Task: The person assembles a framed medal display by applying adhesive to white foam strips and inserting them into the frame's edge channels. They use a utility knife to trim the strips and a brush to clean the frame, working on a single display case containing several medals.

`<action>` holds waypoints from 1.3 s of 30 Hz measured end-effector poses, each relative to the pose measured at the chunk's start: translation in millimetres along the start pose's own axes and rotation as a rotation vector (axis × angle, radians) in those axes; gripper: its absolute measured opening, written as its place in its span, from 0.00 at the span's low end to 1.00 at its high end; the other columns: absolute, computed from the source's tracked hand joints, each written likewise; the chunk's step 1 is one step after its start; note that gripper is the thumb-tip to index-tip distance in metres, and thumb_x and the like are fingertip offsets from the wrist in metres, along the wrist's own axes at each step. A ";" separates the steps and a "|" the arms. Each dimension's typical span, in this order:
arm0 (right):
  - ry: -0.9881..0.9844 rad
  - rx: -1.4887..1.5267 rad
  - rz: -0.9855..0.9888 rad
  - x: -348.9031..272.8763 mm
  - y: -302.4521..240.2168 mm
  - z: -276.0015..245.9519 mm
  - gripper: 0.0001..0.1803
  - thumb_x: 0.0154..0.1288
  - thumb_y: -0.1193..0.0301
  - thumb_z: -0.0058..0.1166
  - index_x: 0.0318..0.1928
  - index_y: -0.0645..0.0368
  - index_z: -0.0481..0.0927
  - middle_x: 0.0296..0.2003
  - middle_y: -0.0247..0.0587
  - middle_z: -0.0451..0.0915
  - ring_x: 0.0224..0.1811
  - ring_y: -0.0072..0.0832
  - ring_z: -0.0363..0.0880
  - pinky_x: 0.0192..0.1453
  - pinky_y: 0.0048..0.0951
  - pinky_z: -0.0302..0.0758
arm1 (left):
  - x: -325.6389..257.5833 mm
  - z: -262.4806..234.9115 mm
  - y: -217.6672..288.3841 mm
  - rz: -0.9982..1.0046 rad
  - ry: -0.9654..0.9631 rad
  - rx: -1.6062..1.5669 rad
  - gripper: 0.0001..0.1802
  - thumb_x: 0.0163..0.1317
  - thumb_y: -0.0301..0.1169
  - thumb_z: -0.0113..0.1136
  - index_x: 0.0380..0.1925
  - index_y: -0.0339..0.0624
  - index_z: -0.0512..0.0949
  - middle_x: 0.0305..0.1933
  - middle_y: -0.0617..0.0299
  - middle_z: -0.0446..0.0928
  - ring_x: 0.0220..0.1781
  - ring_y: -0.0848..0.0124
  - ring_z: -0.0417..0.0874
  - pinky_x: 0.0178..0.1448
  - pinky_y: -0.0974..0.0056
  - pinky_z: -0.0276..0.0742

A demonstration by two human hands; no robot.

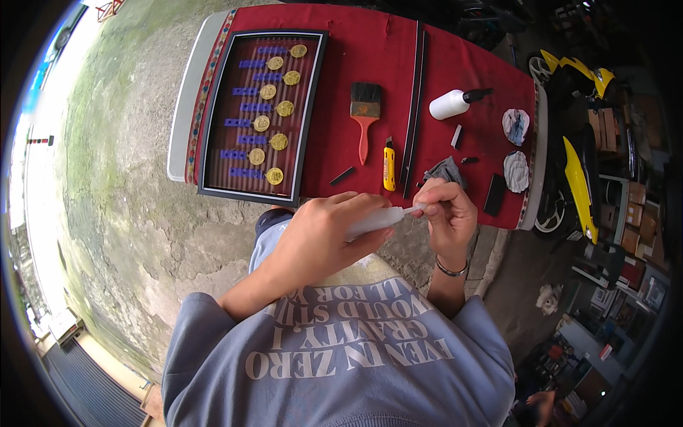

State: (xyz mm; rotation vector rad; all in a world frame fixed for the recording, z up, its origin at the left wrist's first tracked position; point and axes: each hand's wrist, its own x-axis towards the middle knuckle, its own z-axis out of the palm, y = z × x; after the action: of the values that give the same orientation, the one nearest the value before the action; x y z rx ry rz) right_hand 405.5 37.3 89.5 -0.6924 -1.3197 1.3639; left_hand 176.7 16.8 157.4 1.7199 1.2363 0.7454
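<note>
In front of my shirt, my left hand (320, 226) is wrapped around a translucent white squeeze bottle (376, 221), held sideways with its thin nozzle (410, 209) pointing right. The fingertips of my right hand (449, 213) pinch the nozzle's end; whether a cap is between them cannot be made out. Just beyond that hand a crumpled grey cloth (447, 171) lies on the red-covered table (348, 43). Nearby are a yellow utility knife (389, 167), a short black strip (342, 176) and a black block (494, 195). Farther off lies a wide paintbrush (365, 107) with an orange handle.
A black-framed case (307, 107) of gold medals on blue ribbons covers the table's left side. A long black strip (413, 107) crosses the middle. On the right are a white bottle (448, 104) with a black top and two crumpled rags (516, 171). Yellow-and-black motorcycles (580, 192) stand beyond.
</note>
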 end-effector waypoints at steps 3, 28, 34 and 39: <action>0.004 0.002 0.030 0.5 -1.1 0.6 0.07 0.75 0.73 0.58 0.46 0.66 0.79 0.37 0.39 0.79 0.37 0.19 0.80 0.43 0.19 0.77 | 1.1 -1.4 -1.0 -0.019 -0.019 -0.034 0.21 0.57 0.33 0.75 0.48 0.34 0.83 0.45 0.49 0.87 0.43 0.54 0.90 0.46 0.58 0.86; -0.094 -0.233 0.096 1.7 -15.8 0.2 0.10 0.76 0.70 0.57 0.44 0.65 0.77 0.32 0.38 0.78 0.33 0.20 0.77 0.39 0.21 0.75 | 5.8 3.5 -12.8 0.005 -0.061 -0.060 0.21 0.57 0.34 0.76 0.46 0.35 0.84 0.41 0.49 0.87 0.41 0.53 0.91 0.45 0.58 0.85; -0.202 -0.497 0.068 8.5 -13.6 -13.3 0.16 0.75 0.65 0.60 0.52 0.65 0.78 0.33 0.37 0.78 0.33 0.19 0.77 0.40 0.20 0.74 | 12.9 17.2 -34.1 -0.086 -0.218 -0.226 0.20 0.61 0.36 0.73 0.46 0.33 0.80 0.32 0.47 0.83 0.33 0.58 0.89 0.38 0.59 0.81; 0.094 -0.260 0.112 3.4 13.7 -34.9 0.31 0.74 0.59 0.61 0.65 0.68 0.68 0.37 0.35 0.77 0.36 0.16 0.73 0.41 0.18 0.71 | 11.0 46.8 -90.4 -0.185 -0.103 -0.624 0.22 0.73 0.42 0.63 0.54 0.34 0.75 0.41 0.58 0.81 0.37 0.74 0.81 0.41 0.66 0.78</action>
State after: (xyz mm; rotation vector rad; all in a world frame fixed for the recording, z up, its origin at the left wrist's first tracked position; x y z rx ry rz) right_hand 432.9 54.2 69.8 -1.0078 -1.4137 1.2434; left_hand 181.2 25.0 55.5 1.1044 0.9423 0.8116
